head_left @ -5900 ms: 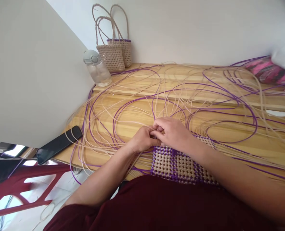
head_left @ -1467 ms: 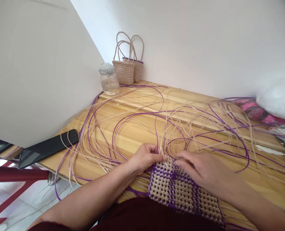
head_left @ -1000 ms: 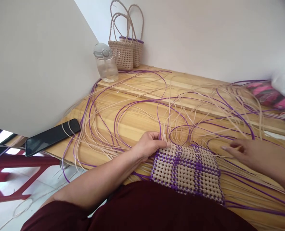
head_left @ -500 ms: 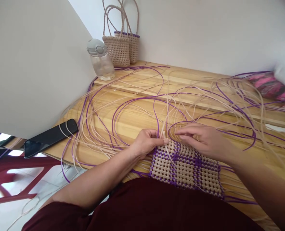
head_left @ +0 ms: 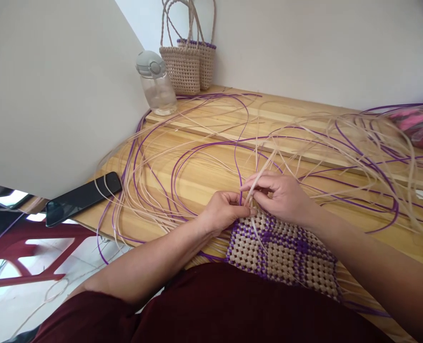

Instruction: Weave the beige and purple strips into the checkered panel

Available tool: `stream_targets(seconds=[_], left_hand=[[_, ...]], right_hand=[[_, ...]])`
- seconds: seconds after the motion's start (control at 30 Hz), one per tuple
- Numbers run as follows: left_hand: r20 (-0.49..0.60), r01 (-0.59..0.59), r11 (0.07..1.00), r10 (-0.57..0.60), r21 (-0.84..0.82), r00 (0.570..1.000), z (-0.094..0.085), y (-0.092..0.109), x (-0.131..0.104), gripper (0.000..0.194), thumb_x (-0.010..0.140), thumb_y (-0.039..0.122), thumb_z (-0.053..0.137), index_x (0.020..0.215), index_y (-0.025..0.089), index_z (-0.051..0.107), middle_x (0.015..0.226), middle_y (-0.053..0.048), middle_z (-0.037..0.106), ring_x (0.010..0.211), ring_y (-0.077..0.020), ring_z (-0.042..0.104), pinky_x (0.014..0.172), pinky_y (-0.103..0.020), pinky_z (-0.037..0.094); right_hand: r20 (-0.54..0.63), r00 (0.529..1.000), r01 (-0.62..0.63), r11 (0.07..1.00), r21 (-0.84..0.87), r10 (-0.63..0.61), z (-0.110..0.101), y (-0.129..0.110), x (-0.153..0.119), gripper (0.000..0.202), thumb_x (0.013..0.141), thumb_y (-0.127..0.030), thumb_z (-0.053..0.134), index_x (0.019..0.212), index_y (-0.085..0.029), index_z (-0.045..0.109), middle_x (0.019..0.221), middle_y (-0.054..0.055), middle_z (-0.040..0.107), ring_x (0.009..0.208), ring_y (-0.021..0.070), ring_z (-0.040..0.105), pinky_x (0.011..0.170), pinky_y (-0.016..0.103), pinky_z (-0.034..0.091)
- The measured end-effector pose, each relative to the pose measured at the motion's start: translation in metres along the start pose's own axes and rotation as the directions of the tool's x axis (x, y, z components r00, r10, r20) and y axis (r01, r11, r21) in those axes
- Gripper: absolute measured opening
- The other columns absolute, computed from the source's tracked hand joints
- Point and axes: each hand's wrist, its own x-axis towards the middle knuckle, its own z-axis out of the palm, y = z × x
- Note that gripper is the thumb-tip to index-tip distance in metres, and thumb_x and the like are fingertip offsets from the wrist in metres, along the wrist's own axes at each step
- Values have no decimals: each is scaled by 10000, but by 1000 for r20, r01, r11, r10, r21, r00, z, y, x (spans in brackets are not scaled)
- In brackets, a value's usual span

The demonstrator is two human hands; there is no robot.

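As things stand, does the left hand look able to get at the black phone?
Probably yes, though the left hand seems to be pinching the woven panel and must let go first. The black phone lies off to its left, with only thin pale strands crossing its nearer end.

We're finding room over the tabletop point(head_left: 200, 183) just beyond the left hand point(head_left: 222, 212). Purple and beige strands point(head_left: 396, 202) are looping across both sides; far left, pale panel point(head_left: 54, 95), water bottle point(head_left: 157, 90) and woven handbags point(head_left: 181, 71) are blocking us.
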Motion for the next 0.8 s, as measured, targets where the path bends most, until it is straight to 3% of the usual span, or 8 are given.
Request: stream_targets(seconds=[0.17, 0.43, 0.57, 0.7, 0.8], left_hand=[[-11, 7, 1000, -7, 10, 1000, 0, -1, 0, 307, 525, 287, 862, 630, 119, 628, 584, 28, 579, 549, -67, 450, 574, -231, 313], [10, 2, 1000, -2, -25, 1000, 0, 0, 0, 314, 508, 276, 874, 642, 110, 644, 610, 17, 601, 560, -67, 478, 596, -228, 343], [-16, 32, 999, -32, -2, 999, 0, -1, 0, 317, 516, 291, 876, 641, 125, 637, 591, 24, 598, 532, -65, 465, 568, -229, 328], [-24, 47, 998, -46, 31, 999, -1, 0, 0, 311, 528, 304, 873, 655, 130, 649, 590, 23, 604, 518, -68, 463, 548, -229, 328], [-13, 41, 998, -41, 37, 999, -1, 1, -1, 309, 522, 300, 877, 644, 130, 651, 558, 40, 580, 493, -57, 439, 526, -221, 314]], right_hand=[[47, 992, 120, 993, -18, -119, 0, 8, -6, 217, 813, -50, 543, 827, -180, 717, 919, 43, 701, 860, 131, 653, 787, 254, 513], [175, 963, 227, 968, -109, -206, -1, 20, -1, 194, 893, -146, 541, 967, -195, 713, 1047, 75, 649, 966, 154, 610, 850, 287, 490], [206, 943, 306, 926, -223, -262, -11, 22, 2, 193, 917, -191, 516, 859, -184, 700, 963, 86, 654, 950, 198, 568, 859, 348, 445], [348, 930, 220, 936, -274, -117, -39, 2, 1, 193, 921, -223, 496, 811, -176, 648, 804, 56, 630, 805, 184, 540, 780, 345, 398], [506, 862, 71, 986, -153, 17, -50, -20, 1, 182, 925, -225, 464, 799, -176, 586, 781, 25, 611, 713, 136, 520, 682, 286, 373]])
